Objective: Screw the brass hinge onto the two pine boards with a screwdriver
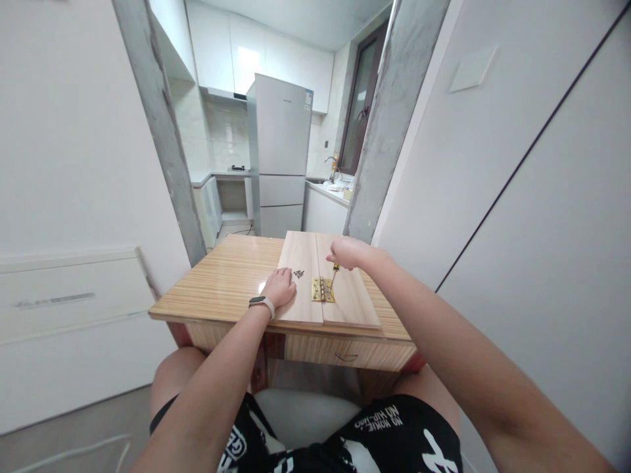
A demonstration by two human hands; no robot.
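Observation:
Two pale wooden boards lie side by side, the left board (300, 249) and the right board (357, 299). A brass hinge (323, 290) spans the seam between them near the front. My right hand (349, 253) is closed round the handle of a screwdriver (336, 268), whose shaft slants down to the hinge's right leaf. My left hand (279, 287) rests flat on the left board, fingers spread and holding nothing. Just beyond its fingertips is a small pile of screws (298, 274).
The boards lie on a striped wooden table (221, 276) with a drawer (345, 355) below its front edge. Beyond stand a tall fridge (280, 131) and a kitchen counter with a sink (318, 180). A white wall rises close on the right.

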